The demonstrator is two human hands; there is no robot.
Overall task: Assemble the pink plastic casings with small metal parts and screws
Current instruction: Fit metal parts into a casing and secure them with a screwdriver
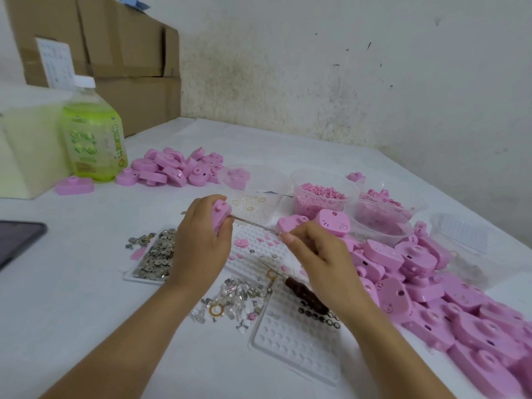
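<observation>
1. Left hand (198,243) is up over the left edge of the white dimpled tray (259,246), fingers curled round a pink casing (221,214), gripping it on edge.
2. Right hand (319,254) hovers over the tray's right side, thumb and fingertips pinching the end of a thin metal rod (253,224).
3. The rod slants across above the tray, and its far tip meets the casing's side.
4. Right of the tray lies a big heap of pink casings (431,298), spilling toward the near edge.
5. Beyond the tray and to the left is a smaller pile of casings (172,168).
6. Left of the tray sits a flat dish of metal plates (157,257).
7. On the near side of the tray are loose small metal parts (230,298), and a brown-handled tool (305,295) lies just beside them.
8. Beyond the tray stands a clear tub of pink bits (319,197).
</observation>
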